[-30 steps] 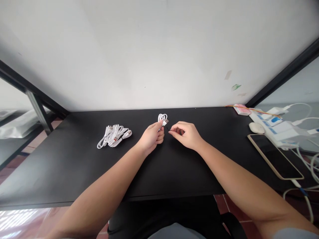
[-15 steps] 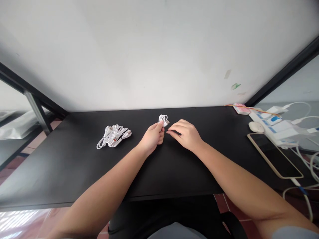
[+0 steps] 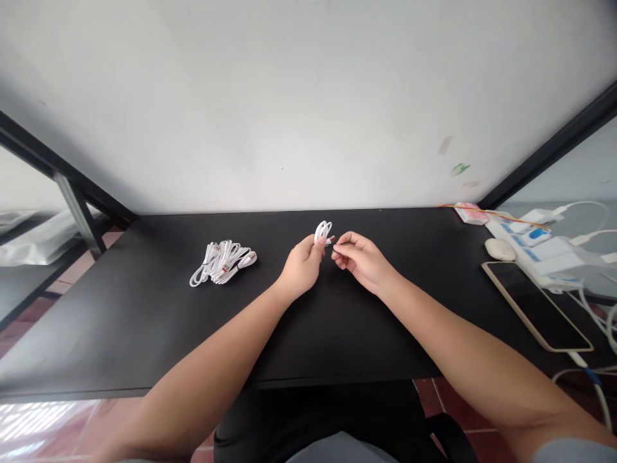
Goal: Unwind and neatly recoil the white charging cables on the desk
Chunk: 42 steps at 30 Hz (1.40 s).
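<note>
My left hand [image 3: 304, 265] is closed around a coiled white USB cable [image 3: 322, 230], whose loops stick up above the thumb. Just to the right, my right hand [image 3: 360, 258] pinches thumb and forefinger on what looks like the end of a thin black twist tie [image 3: 330, 244]. Much of the tie is hidden by the fingers and the cable. On the black table left of my hands lies a pile of coiled white cables [image 3: 224, 262], bound with dark ties.
A phone [image 3: 537, 305] with a charging cable lies on the right of the black table [image 3: 144, 321]. Beyond it are a white earbud case [image 3: 500, 249], a power strip [image 3: 513, 235] with plugged-in chargers, and a pink-and-white box [image 3: 471, 213]. A white wall rises behind.
My right hand has turned, and its pinched fingers are now at the coil's side. Both hands and the coil sit slightly farther right in view, which itself has shifted a little.
</note>
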{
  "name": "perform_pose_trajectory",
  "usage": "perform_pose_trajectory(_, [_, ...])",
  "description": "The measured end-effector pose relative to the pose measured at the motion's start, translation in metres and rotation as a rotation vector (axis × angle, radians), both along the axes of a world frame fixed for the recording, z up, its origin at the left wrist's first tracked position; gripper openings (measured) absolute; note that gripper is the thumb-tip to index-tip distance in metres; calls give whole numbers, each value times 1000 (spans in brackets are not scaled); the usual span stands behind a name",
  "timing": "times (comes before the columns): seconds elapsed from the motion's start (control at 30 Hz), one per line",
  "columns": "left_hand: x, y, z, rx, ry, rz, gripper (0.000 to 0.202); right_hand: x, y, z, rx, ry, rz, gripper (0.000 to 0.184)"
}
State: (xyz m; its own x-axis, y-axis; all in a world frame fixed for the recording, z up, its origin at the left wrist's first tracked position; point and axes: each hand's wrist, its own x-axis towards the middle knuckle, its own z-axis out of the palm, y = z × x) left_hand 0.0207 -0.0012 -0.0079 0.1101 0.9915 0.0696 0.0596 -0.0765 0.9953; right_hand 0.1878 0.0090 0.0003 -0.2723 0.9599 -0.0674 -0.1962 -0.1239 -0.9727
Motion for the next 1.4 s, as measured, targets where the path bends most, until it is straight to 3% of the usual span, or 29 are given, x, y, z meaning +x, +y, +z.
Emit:
perform_pose_trajectory(0.1, [0, -2, 0, 56, 66, 36, 41, 3, 4, 0, -161, 119, 28, 27])
perform_pose_trajectory(0.17, [0, -2, 0, 14, 30, 45, 40, 5, 4, -2, -97, 64, 4, 21])
perform_pose_trajectory(0.27, [1, 0, 1, -84, -71, 26, 42, 8, 2, -6, 218, -172, -24, 9])
perform_pose_trajectory(0.43, [1, 2, 6, -208, -247, -20, 43, 15, -2, -5, 822, -578, -108, 23])
perform_pose_trajectory(0.53, [1, 1, 7, -218, -266, -21, 43, 17, -1, 0, 1012, -714, -164, 16])
perform_pose_trajectory(0.63, [2, 1, 6, -211, -240, -31, 43, 16, 1, 2, 1091, -756, -189, 6])
perform_pose_trajectory(0.77, [2, 1, 1, -162, -190, -20, 41, 14, -1, 5, 1048, -753, -151, 11])
perform_pose_trajectory(0.83, [2, 1, 0, -122, -147, 6, 41, 13, -2, 5, 950, -714, -149, 19])
perform_pose_trajectory(1.03, [1, -4, 5, -41, -29, 63, 37, 10, 3, -4, 309, -328, -86, 27])
perform_pose_trajectory(1.17, [2, -5, 8, -29, -12, 67, 37, 10, 7, -6, 49, -120, -44, 31])
perform_pose_trajectory(1.3, [2, -6, 8, -35, -17, 47, 38, 10, 7, -6, 27, -140, -39, 22])
perform_pose_trajectory(1.4, [2, -4, 6, -62, -49, 37, 39, 11, 4, -6, 284, -285, -89, 16])
